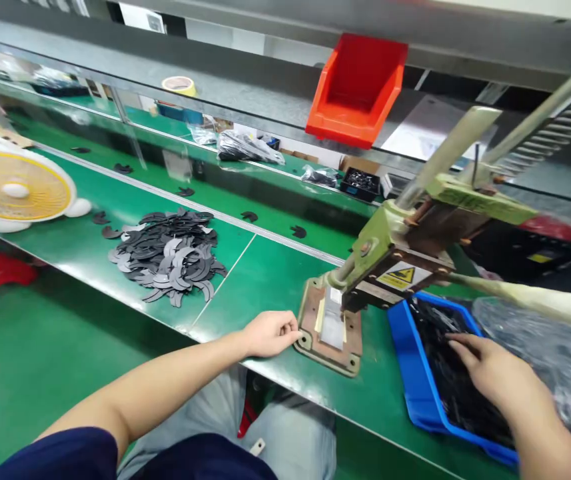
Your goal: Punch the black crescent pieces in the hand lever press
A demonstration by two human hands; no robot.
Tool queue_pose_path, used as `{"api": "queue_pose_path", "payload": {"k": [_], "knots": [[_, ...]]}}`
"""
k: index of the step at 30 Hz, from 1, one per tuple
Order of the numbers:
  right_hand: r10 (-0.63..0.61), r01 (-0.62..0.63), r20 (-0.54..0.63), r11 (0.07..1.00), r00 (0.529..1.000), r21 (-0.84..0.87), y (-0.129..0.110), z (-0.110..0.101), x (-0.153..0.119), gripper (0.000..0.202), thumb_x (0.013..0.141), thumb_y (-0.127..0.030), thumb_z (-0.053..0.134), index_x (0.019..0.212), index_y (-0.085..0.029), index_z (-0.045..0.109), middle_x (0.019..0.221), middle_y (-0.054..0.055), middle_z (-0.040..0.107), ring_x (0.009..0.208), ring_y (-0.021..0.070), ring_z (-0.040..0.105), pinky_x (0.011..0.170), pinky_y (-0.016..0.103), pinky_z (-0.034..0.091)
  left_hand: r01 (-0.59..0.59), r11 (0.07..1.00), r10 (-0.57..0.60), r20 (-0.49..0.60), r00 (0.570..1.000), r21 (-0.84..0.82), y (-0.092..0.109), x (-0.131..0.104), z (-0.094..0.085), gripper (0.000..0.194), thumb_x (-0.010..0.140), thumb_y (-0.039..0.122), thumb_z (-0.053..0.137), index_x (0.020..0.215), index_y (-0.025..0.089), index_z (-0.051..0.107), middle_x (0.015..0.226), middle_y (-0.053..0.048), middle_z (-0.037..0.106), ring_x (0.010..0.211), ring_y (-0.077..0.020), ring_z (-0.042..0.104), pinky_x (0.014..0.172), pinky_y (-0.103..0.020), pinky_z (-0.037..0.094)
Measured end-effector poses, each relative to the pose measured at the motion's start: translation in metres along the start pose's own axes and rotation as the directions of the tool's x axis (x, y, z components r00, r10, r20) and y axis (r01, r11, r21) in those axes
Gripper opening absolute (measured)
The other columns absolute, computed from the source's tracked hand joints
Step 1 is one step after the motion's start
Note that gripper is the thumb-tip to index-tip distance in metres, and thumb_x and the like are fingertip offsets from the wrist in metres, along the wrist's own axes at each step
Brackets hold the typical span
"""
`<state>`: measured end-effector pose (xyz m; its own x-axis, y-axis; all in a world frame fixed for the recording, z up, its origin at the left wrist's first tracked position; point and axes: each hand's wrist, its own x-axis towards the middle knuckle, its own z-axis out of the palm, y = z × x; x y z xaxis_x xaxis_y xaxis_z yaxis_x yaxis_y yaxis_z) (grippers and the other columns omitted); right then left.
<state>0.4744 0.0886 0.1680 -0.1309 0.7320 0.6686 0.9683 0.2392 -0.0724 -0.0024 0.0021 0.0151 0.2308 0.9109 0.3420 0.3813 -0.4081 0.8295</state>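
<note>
My left hand [272, 333] rests at the table's front edge with its fingers curled in, touching the near left corner of the press base [310, 360]; I see nothing held in it. Above that base stands a green hand press [390, 247] with a yellow warning label, and a flat metal plate [334, 327] lies under its head. My right hand [495, 373] reaches into a blue bin [418, 393] of thin black parts [458, 380]. Its thumb and fingertips come together among them, and what they pinch is too blurred to tell.
Dark curved pieces [170, 257] lie heaped on the green table, left of the press. Similar pieces [299, 231] sit spaced along the green strip behind. A white fan [15, 183] stands at the left. A red bin [358, 90] is on the shelf; plastic bags [545, 360] lie right.
</note>
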Motion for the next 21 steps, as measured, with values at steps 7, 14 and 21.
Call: {"api": "queue_pose_path", "payload": {"k": [7, 14, 21], "knots": [[0.241, -0.141, -0.148, 0.861, 0.959, 0.489, -0.111, -0.01, -0.081, 0.033, 0.092, -0.049, 0.07, 0.117, -0.029, 0.079, 0.104, 0.008, 0.079, 0.084, 0.0214, 0.073, 0.083, 0.041, 0.059, -0.1, 0.981, 0.075, -0.147, 0.986, -0.168, 0.018, -0.014, 0.003, 0.025, 0.1, 0.044, 0.064, 0.099, 0.019, 0.066, 0.083, 0.0, 0.064, 0.07, -0.0122, 0.057, 0.065, -0.025, 0.047], [-0.088, 0.101, -0.061, 0.595, 0.994, 0.797, -0.236, 0.039, -0.156, 0.025, 0.094, -0.018, 0.07, 0.115, -0.029, 0.077, 0.107, 0.005, 0.077, 0.1, 0.0187, 0.074, 0.089, 0.035, 0.062, -0.436, 0.893, 0.436, -0.028, 0.9, -0.113, 0.06, -0.033, 0.012, 0.037, 0.097, 0.029, 0.072, 0.132, 0.022, 0.065, 0.102, -0.005, 0.069, 0.079, -0.0145, 0.064, 0.072, -0.029, 0.055], [-0.146, 0.131, -0.057, 0.576, 0.988, 0.807, -0.244, 0.046, -0.162, 0.03, 0.093, -0.015, 0.069, 0.117, -0.031, 0.076, 0.106, 0.004, 0.077, 0.099, 0.0179, 0.074, 0.087, 0.034, 0.062, -0.477, 0.877, 0.477, -0.023, 0.879, -0.054, 0.064, -0.039, 0.014, 0.029, 0.097, 0.021, 0.071, 0.125, 0.022, 0.067, 0.095, -0.004, 0.069, 0.077, -0.0141, 0.065, 0.071, -0.028, 0.055]]}}
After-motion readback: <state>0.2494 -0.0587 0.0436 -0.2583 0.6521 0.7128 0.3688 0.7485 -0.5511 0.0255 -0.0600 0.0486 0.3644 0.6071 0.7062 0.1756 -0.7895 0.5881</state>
